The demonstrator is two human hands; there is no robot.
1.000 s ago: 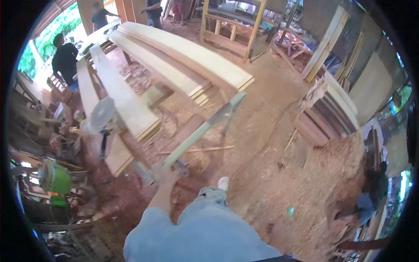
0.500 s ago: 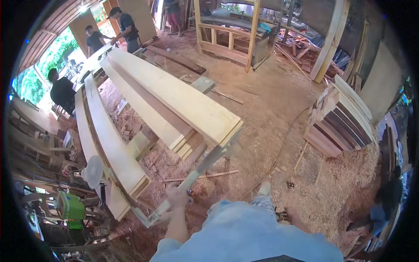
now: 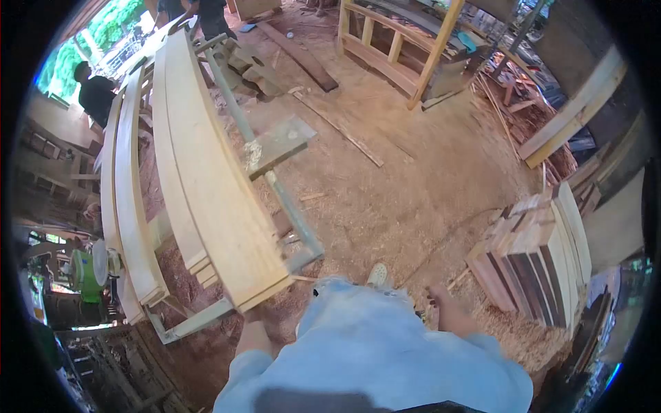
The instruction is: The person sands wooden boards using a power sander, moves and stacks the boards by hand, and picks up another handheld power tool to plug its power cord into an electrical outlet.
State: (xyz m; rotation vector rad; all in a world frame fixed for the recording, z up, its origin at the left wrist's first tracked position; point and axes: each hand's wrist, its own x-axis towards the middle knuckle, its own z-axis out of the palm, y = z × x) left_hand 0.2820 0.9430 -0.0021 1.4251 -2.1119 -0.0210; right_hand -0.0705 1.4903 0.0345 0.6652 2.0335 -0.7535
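Two pale curved boards (image 3: 213,186), stacked with their near end toward me, lie on a metal frame (image 3: 200,320). My left hand (image 3: 253,327) is at the near end of this stack. The board end hides its fingers, so its grip does not show. Low on my right side, my right hand (image 3: 441,310) hangs apart from the boards, above the dusty floor. Its fingers are too small and partly turned away to judge. Left of the stack lie more pale curved boards (image 3: 138,220) on the same frame.
A stack of curved wood pieces (image 3: 537,255) stands at the right. A wooden frame (image 3: 392,51) is at the back. A green machine (image 3: 86,275) stands at far left. A person in dark clothes (image 3: 96,96) is beyond the boards, and others stand at the top.
My view has shifted, and the board stack now reaches closer to me. My left hand has gone from the metal frame's bar to the stack's near end.
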